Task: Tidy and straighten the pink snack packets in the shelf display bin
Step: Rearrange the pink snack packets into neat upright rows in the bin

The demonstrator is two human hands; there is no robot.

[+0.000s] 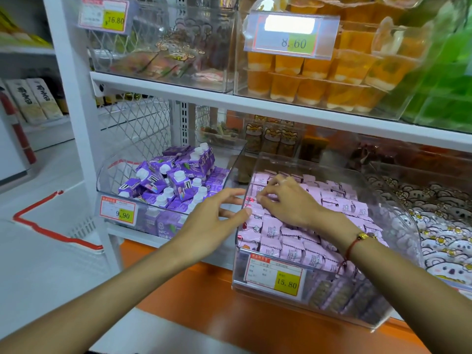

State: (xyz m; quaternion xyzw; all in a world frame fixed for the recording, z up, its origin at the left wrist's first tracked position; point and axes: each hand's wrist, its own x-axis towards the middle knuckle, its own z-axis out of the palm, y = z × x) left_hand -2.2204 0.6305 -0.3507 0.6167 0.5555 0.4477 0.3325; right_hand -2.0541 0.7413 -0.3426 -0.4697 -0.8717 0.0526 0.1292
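Note:
A clear plastic display bin (398, 297) on the lower shelf holds several rows of pink snack packets (293, 238), most standing on edge. My right hand (286, 200) is inside the bin at its back left, fingers curled and pinching a pink packet near the left wall. My left hand (212, 221) hovers at the bin's left outer wall with fingers spread and straight, fingertips touching the clear wall. A red cord bracelet circles my right wrist.
A clear bin of purple drink cartons (176, 180) stands to the left. Another bin of white patterned packets (439, 226) is on the right. Orange jelly cups (319, 72) fill the shelf above. A price tag reading 15.80 (275, 277) hangs on the bin's front.

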